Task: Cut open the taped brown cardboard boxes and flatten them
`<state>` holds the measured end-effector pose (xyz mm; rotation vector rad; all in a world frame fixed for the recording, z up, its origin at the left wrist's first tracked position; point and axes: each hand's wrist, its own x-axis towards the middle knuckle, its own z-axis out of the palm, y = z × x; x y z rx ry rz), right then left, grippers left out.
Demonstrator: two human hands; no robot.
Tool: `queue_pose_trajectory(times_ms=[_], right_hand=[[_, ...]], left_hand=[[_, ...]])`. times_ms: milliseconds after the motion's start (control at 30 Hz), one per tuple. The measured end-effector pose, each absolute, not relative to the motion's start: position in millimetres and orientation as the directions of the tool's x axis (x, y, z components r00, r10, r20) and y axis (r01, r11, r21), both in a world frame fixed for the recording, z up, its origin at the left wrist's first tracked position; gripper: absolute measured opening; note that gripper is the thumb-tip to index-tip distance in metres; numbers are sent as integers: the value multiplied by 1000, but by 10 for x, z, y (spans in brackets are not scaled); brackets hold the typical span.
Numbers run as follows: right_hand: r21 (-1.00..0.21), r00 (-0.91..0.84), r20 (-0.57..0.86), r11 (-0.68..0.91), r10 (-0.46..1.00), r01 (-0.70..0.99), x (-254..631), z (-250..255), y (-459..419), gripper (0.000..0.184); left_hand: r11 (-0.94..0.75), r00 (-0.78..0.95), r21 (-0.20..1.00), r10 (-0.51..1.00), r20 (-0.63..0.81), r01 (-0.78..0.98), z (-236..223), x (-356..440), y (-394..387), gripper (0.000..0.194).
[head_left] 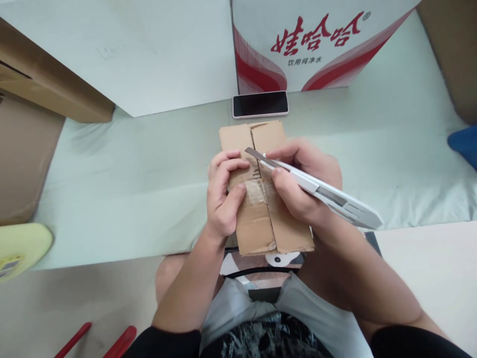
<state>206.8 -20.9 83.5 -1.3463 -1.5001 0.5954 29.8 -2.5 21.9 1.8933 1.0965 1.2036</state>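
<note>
A small brown cardboard box (257, 228) lies in front of me, partly over the near edge of the covered surface. A seam runs along its top, with a strip of clear tape (255, 191) across it. My left hand (225, 191) grips the box's left side, thumb and fingers on the top face. In my right hand (305, 179) is a white utility knife (328, 194) with its blade out. The blade tip is above the seam, pointing up and left; whether it touches the cardboard I cannot tell. Some right fingers are hidden behind the knife.
Beyond the box lies a phone (261, 104) with a dark screen. Behind it stand a white carton with red lettering (320, 44) and a plain white carton (149, 49). Brown cardboard (26, 159) is at left, above a yellow-green object (22, 248). A blue object (465, 144) shows at right.
</note>
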Motion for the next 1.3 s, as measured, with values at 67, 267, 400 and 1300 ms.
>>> queue_pose_trajectory(times_ms=[67, 267, 400, 1300], right_hand=[[-856, 107, 336, 256, 936, 449, 2072, 825, -207, 11], [-865, 101, 321, 248, 942, 436, 2071, 812, -202, 14], [-871, 93, 316, 250, 944, 423, 2074, 826, -203, 13], [-883, 133, 304, 227, 943, 410, 2068, 830, -209, 16]], left_hand=[[-448, 225, 843, 891, 394, 298, 212, 299, -27, 35], [-469, 242, 834, 879, 410, 291, 185, 281, -13, 32], [-471, 238, 844, 877, 417, 257, 185, 279, -7, 30], [-430, 221, 838, 901, 373, 336, 245, 294, -36, 33]])
